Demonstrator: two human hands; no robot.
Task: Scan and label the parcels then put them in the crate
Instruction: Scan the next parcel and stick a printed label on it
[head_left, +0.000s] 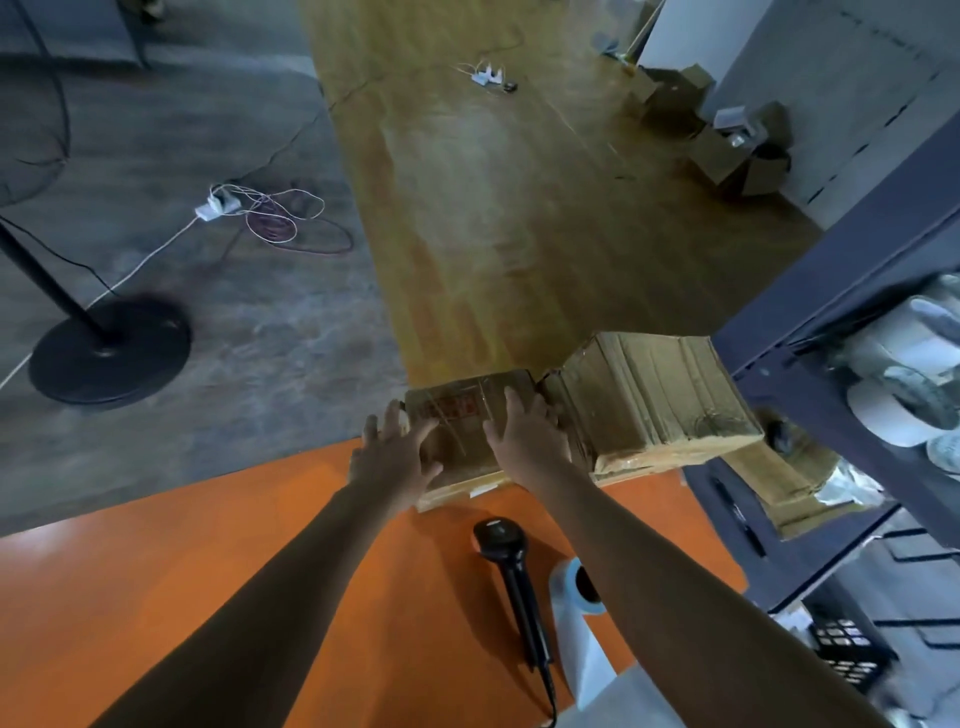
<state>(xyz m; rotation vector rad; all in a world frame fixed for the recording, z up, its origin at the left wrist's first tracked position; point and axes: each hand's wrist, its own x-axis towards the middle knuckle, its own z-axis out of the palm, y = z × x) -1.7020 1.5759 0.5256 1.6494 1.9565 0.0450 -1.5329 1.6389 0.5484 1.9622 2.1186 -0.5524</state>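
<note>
Mid-frame, at the far edge of the orange desk (208, 571), the left grip (397, 460) and right grip (527, 441) lay straight-fingered, unclenched, on the small cardboard parcel (462, 410), likely to draw it toward the barcode scanner (509, 551).

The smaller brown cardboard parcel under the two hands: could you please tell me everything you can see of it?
The smaller brown cardboard parcel is a low, closed carton with glossy clear tape and a faded red printed mark on top. It lies flat at the far edge of the orange table. The left hand rests spread-fingered on its left side, the right hand on its right. The larger brown cardboard parcel sits right beside it.
</note>
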